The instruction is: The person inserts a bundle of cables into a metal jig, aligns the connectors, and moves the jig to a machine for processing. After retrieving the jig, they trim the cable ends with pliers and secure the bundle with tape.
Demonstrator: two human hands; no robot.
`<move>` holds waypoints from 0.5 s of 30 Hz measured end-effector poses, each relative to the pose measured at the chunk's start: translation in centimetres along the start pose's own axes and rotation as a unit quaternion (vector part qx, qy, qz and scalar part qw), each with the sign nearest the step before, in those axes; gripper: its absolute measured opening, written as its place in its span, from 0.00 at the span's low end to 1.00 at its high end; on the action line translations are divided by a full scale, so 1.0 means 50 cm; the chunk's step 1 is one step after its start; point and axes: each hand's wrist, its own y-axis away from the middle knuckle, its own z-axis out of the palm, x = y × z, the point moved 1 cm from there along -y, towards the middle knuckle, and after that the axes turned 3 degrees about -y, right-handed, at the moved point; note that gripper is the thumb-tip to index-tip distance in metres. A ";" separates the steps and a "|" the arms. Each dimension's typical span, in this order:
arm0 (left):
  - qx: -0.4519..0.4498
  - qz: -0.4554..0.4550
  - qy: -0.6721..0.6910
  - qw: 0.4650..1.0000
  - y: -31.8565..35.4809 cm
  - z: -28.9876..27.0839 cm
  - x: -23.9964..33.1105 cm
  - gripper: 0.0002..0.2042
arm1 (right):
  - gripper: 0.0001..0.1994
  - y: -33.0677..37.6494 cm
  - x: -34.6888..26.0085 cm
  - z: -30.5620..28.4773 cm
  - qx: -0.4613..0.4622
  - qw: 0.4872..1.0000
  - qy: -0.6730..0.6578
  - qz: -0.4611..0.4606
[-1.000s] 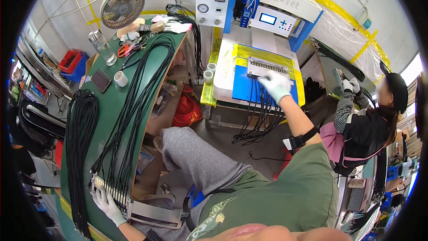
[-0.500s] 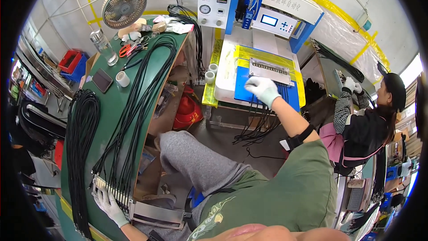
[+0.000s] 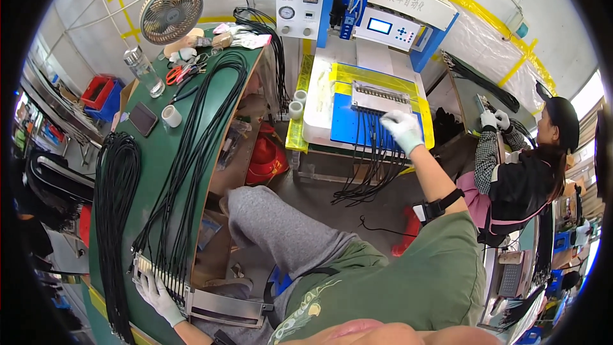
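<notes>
My left hand point(image 3: 157, 297), in a white glove, lies over a slotted metal fixture point(image 3: 174, 286) at the green table's near edge. Its fingers are stretched out and slightly apart, resting on the row where black cables point(image 3: 171, 204) end. My right hand point(image 3: 403, 133), also gloved, is over the right part of a blue mat point(image 3: 343, 129) on the machine's bed. Motion smears its fingers, so I cannot tell what they hold, if anything. Just left of it, black cables point(image 3: 365, 160) hang from a second metal fixture point(image 3: 381, 97) and droop over the bed's front edge.
A machine point(image 3: 396, 9) with a blue-and-white frame stands beyond the bed. On the green table point(image 3: 153, 153) are a thick cable bundle point(image 3: 117, 211), a phone point(image 3: 143, 119), a white roll point(image 3: 171, 115), scissors point(image 3: 174, 75), a glass bottle point(image 3: 148, 76) and a fan point(image 3: 171, 13). A co-worker point(image 3: 523, 160) sits at right.
My right hand has moved right, from over the middle of the cables to their right side, uncovering more of them. My left hand stays on its fixture. The view has shifted slightly.
</notes>
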 end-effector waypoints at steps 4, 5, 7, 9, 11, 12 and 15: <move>0.002 -0.011 0.012 1.000 0.000 -0.010 0.011 0.19 | 0.12 0.034 -0.201 0.084 -0.088 0.979 -0.086 -0.164; 0.001 -0.008 0.017 1.000 0.002 -0.012 0.011 0.19 | 0.11 0.044 -0.239 0.118 -0.100 0.969 -0.081 -0.211; 0.001 -0.006 0.021 1.000 0.007 -0.023 0.009 0.19 | 0.10 0.066 -0.320 0.173 -0.134 0.946 -0.069 -0.287; 0.003 -0.010 0.021 1.000 0.007 -0.026 0.010 0.19 | 0.10 0.083 -0.381 0.189 -0.156 0.933 -0.060 -0.320; 0.003 -0.005 0.024 1.000 0.003 -0.027 0.009 0.19 | 0.10 0.093 -0.407 0.198 -0.209 0.925 -0.076 -0.308; 0.003 -0.005 0.024 1.000 0.004 -0.028 0.003 0.19 | 0.10 0.097 -0.414 0.201 -0.236 0.921 -0.083 -0.300; 0.011 0.003 0.010 1.000 0.001 -0.030 -0.008 0.19 | 0.12 0.071 -0.333 0.196 -0.134 0.938 -0.020 -0.318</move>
